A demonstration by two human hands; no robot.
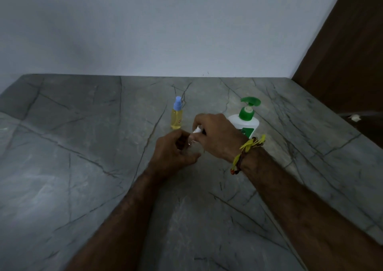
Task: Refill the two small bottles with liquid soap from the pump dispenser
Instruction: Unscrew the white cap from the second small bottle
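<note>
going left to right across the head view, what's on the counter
small yellow bottle with a blue spray cap → left hand → right hand → white pump dispenser with a green pump. A small clear bottle sits between the hands, mostly hidden.

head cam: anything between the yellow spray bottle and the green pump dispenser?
Head view: mostly bare grey countertop between the yellow spray bottle and pump dispenser. Only the right hand, gripping a small white cap, reaches into the near side of that gap.
</note>
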